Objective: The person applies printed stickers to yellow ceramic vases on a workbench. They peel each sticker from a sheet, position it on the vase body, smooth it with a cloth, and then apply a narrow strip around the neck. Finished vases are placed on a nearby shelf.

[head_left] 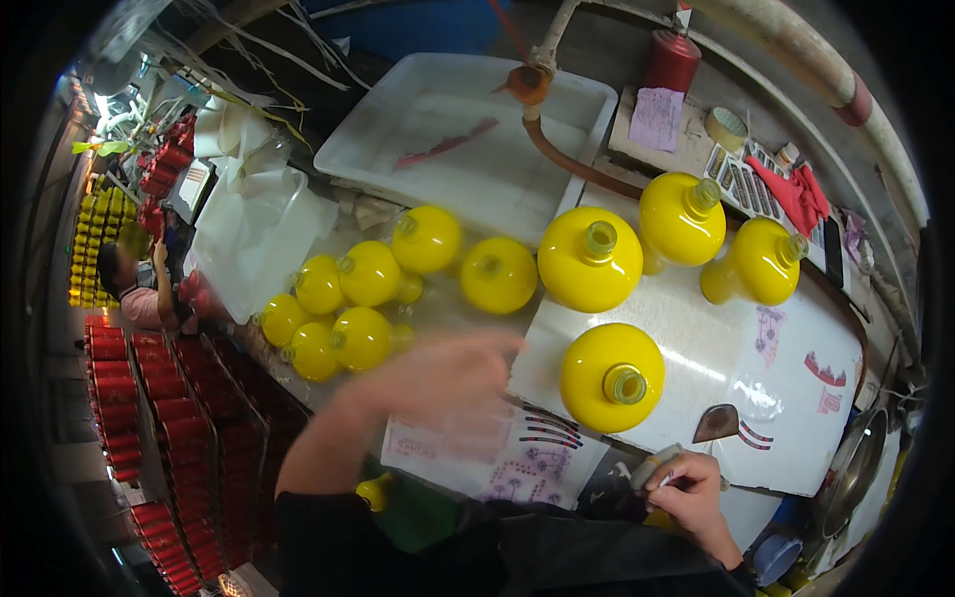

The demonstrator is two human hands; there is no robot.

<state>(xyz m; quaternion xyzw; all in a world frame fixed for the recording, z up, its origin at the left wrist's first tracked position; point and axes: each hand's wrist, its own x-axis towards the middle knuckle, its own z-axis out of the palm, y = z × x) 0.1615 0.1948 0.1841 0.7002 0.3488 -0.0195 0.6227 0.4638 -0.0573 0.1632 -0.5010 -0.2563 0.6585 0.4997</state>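
My left hand (448, 383) is smeared by motion above the board's left edge, with a printed decal sheet (542, 468) beneath it. Its fingers point right, toward a round yellow glass bottle (597, 373) whose open neck faces me. My right hand (691, 493) is low at the board's front edge, with finger and thumb pinched together. A small greyish-white piece (655, 466) shows at those fingertips; what it is I cannot make out. Just above that hand lies a dark brown flat piece (716, 423), beside small curved dark decal strips (756, 435).
Several more yellow bottles (590, 259) stand along the back and left of the white board (686, 398). Behind them is a white tray (348, 149), with a brown hose (557, 159) hanging across it. A metal basin (858, 473) sits at right. Another person (149, 298) works far left.
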